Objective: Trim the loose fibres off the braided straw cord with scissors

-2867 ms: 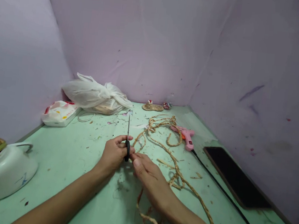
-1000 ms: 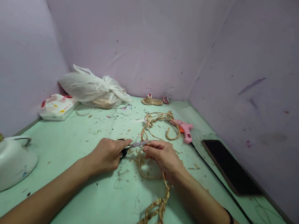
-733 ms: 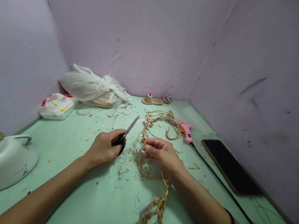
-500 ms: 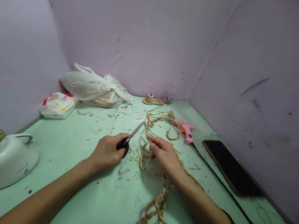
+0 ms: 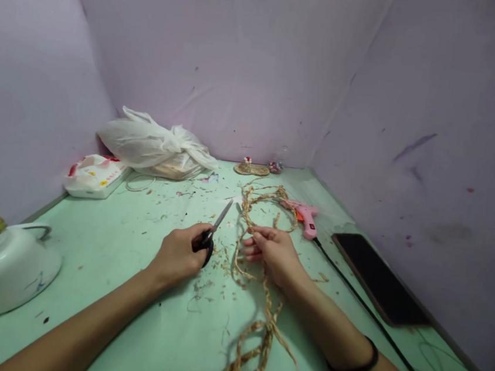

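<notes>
My left hand [image 5: 182, 252] is closed on the black handles of a pair of scissors [image 5: 219, 220], whose blades point away and to the right. A short way to the right, my right hand [image 5: 278, 255] pinches a braided straw-coloured cord [image 5: 241, 254] between thumb and fingertips. Beyond that hand the cord lies in loops, against the nose of a pink glue gun [image 5: 309, 217]. More of the braid [image 5: 263, 352] trails towards me in a loose tangle at the bottom of the view. Part of the cord is hidden under the right hand.
A black phone [image 5: 379, 279] and the glue gun's cable lie on the right. At the left stand a white container [image 5: 3, 278] and a tissue pack [image 5: 96, 175]. Behind are a tied plastic bag [image 5: 154, 143] and a woven slipper-shaped piece [image 5: 251, 169]. Straw scraps litter the green tabletop.
The scissors' blades have tilted more upright and drawn away from the cord, spreading apart. My right hand has turned slightly, its lower fingers uncurling. The loose braid near me has shifted.
</notes>
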`<state>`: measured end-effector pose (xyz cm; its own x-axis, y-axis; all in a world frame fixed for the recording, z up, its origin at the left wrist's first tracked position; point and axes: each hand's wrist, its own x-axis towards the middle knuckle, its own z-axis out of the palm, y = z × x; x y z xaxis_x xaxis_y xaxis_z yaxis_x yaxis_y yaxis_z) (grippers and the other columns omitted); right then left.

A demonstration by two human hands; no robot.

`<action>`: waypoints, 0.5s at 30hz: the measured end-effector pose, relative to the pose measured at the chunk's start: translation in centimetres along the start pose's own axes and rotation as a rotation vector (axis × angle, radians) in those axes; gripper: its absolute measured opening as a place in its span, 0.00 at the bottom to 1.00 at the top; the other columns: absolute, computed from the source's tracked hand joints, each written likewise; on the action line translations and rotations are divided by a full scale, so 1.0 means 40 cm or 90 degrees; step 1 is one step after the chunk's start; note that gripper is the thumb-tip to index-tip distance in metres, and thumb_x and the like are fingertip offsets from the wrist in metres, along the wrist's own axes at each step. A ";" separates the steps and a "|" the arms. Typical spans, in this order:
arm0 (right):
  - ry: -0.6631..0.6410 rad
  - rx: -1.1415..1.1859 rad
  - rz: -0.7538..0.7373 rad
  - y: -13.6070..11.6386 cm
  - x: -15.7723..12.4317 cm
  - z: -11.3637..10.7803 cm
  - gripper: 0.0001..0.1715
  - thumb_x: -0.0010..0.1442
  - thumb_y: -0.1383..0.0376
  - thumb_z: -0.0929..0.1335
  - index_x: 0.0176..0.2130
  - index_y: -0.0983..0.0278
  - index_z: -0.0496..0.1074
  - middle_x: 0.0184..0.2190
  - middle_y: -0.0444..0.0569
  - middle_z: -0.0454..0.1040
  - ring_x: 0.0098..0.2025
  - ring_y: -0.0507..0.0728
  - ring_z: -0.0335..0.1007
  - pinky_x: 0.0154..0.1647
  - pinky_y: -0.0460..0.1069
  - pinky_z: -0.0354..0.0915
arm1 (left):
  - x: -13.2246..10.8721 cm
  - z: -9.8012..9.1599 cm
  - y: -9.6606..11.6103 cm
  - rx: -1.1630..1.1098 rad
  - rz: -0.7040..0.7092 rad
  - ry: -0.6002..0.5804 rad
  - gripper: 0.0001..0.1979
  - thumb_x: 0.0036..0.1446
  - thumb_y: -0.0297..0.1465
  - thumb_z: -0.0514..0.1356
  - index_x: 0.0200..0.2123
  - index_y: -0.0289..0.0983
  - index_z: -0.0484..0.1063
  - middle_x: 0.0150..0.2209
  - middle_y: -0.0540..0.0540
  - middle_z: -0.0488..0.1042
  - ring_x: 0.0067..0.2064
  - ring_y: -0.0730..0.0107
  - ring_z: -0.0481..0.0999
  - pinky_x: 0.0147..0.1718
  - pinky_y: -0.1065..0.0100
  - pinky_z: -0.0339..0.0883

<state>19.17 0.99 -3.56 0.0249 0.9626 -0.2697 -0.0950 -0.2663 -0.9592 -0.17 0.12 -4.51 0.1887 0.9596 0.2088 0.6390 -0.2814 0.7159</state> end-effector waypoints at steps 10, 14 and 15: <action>-0.210 0.299 0.027 -0.019 -0.018 0.008 0.09 0.47 0.73 0.69 0.33 0.69 0.73 0.26 0.46 0.72 0.25 0.47 0.68 0.27 0.42 0.68 | -0.015 -0.016 0.022 0.278 0.131 -0.004 0.21 0.46 0.30 0.52 0.47 0.42 0.66 0.38 0.50 0.75 0.38 0.66 0.73 0.35 0.69 0.63; -0.175 0.285 -0.004 -0.010 -0.015 0.016 0.11 0.43 0.71 0.71 0.33 0.68 0.74 0.21 0.42 0.68 0.24 0.46 0.64 0.29 0.44 0.67 | -0.014 -0.014 0.013 0.389 0.176 -0.012 0.26 0.45 0.30 0.52 0.51 0.40 0.62 0.39 0.47 0.74 0.37 0.61 0.73 0.34 0.64 0.63; -0.165 0.280 -0.009 -0.008 -0.015 0.017 0.12 0.42 0.71 0.72 0.32 0.68 0.74 0.21 0.42 0.68 0.24 0.46 0.63 0.29 0.44 0.66 | -0.015 -0.013 0.011 0.406 0.181 -0.012 0.26 0.45 0.30 0.52 0.51 0.40 0.62 0.39 0.47 0.74 0.37 0.60 0.73 0.33 0.63 0.63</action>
<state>18.50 0.53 -3.02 -0.2137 0.9613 -0.1739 -0.5079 -0.2614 -0.8208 -0.38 -0.58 -3.96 0.4224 0.8502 0.3141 0.8749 -0.4730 0.1037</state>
